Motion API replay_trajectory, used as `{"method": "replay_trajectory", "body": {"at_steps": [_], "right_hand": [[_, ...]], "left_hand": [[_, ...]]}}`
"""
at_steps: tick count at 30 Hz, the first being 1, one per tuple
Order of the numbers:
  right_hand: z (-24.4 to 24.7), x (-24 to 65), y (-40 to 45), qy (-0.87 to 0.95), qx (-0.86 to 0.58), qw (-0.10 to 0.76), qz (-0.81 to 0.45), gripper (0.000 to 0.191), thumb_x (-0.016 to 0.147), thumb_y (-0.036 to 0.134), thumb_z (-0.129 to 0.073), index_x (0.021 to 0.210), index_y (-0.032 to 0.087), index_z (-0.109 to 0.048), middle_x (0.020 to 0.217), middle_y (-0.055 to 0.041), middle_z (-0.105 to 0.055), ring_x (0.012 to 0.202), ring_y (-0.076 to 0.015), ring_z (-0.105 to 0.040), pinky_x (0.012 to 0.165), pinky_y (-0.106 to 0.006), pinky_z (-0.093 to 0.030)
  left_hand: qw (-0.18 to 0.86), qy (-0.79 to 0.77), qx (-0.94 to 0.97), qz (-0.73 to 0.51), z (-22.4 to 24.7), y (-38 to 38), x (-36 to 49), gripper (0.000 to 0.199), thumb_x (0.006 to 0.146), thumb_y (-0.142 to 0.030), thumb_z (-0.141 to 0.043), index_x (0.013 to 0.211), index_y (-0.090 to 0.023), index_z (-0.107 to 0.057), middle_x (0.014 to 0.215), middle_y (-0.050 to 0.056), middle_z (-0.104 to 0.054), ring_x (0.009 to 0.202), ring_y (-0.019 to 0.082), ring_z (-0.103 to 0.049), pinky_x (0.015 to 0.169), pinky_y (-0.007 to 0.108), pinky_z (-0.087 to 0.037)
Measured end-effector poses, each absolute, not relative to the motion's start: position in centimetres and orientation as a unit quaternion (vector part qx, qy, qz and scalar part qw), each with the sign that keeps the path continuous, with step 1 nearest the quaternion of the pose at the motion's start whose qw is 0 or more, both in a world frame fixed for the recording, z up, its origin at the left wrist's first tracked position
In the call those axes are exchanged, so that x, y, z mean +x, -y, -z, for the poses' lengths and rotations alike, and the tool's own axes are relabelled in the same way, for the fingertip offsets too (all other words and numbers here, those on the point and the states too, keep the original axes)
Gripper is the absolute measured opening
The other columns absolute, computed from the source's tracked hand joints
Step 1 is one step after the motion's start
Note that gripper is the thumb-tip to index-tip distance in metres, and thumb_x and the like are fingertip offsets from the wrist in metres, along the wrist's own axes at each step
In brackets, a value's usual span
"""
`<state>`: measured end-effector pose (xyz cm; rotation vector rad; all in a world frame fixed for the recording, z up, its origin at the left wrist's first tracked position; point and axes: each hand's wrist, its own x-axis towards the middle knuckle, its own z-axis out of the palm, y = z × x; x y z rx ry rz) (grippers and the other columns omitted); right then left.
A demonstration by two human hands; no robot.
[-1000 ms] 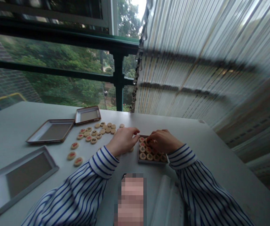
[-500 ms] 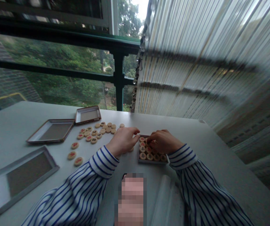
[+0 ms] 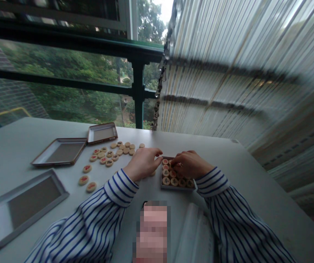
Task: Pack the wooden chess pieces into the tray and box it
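Note:
Rows of round wooden pieces with red and black characters lie in a small box [image 3: 178, 189] right of centre. Over the box's back right part is my right hand [image 3: 192, 164], its fingers bent down and pressed together among the pieces; what they grip is hidden. At the box's left edge, my left hand [image 3: 144, 164] has its thumb and forefinger apart, with nothing seen between them. Loose wooden pieces [image 3: 109, 163] are scattered to the left of my left hand, some face up, some blank side up. A few more show partly beneath that hand.
Three shallow trays or lids stand on the left: a large grey one [image 3: 30, 208], a brown-edged one [image 3: 59, 152] and a smaller one [image 3: 102, 133]. A pixelated object [image 3: 152, 232] and a clear plastic sheet [image 3: 192, 233] lie near the front. Behind the table [image 3: 217, 146] are a green railing and a curtain.

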<state>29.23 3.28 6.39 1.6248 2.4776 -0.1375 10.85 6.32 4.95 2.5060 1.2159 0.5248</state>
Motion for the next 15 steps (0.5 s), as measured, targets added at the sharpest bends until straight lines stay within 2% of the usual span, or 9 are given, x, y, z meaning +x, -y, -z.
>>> {"method": "replay_trajectory", "body": {"at_steps": [15], "right_hand": [[-6.13, 29.4, -3.36, -0.832, 0.546, 0.088, 0.04, 0.025, 0.075, 0.027, -0.044, 0.089, 0.029, -0.064, 0.091, -0.0015, -0.065, 0.087, -0.0182, -0.056, 0.077, -0.032, -0.031]], "left_hand": [[0.153, -0.424, 0.874, -0.181, -4.93, -6.34, 10.85, 0.034, 0.08, -0.036, -0.039, 0.102, -0.018, -0.06, 0.096, 0.007, -0.065, 0.087, 0.02, -0.059, 0.073, 0.029, -0.042]]}}
